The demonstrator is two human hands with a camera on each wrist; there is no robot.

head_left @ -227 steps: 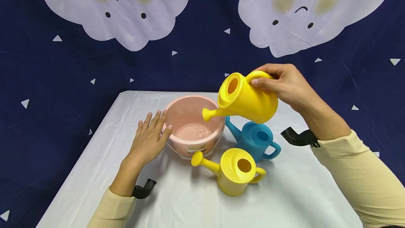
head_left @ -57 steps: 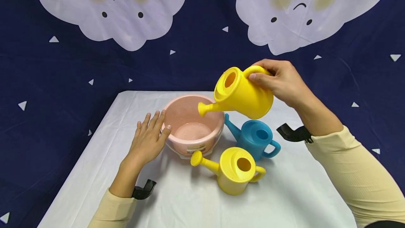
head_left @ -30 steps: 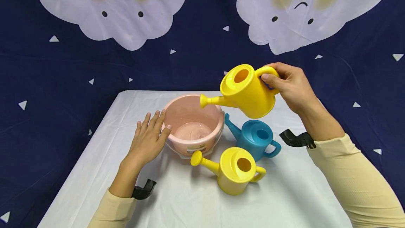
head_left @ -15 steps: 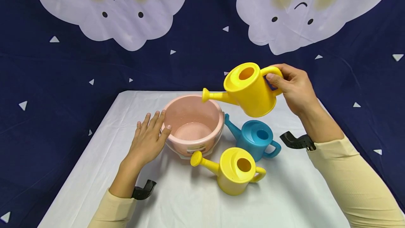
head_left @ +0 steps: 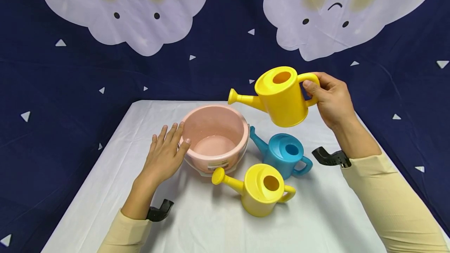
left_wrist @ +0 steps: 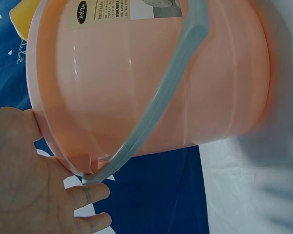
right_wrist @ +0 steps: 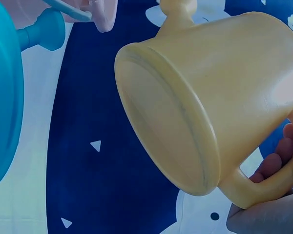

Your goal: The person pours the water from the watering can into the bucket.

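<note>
My right hand (head_left: 332, 98) grips the handle of a bright yellow watering can (head_left: 284, 102), held in the air with its spout toward the pink bucket (head_left: 214, 156). The can is almost level, and its spout tip sits above the bucket's right rear rim. In the right wrist view the can's base (right_wrist: 166, 122) faces the camera, fingers curled through the handle. My left hand (head_left: 164, 159) rests its spread, straight fingers on the bucket's left rim. In the left wrist view the bucket's grey handle (left_wrist: 156, 105) hangs down its side. A little clear liquid seems to lie in the bucket.
A second yellow watering can (head_left: 260, 198) stands in front of the bucket, its spout pointing left. Behind it, a blue watering can (head_left: 283, 157) stands to the bucket's right. A white cloth covers the table (head_left: 197, 221); a dark blue cloud-patterned curtain (head_left: 225, 73) hangs behind.
The held can has gone from tilted spout-down over the bucket to nearly level, its spout rising and the can shifting right. Ripples seen earlier in the bucket have calmed. My left hand has stayed put.
</note>
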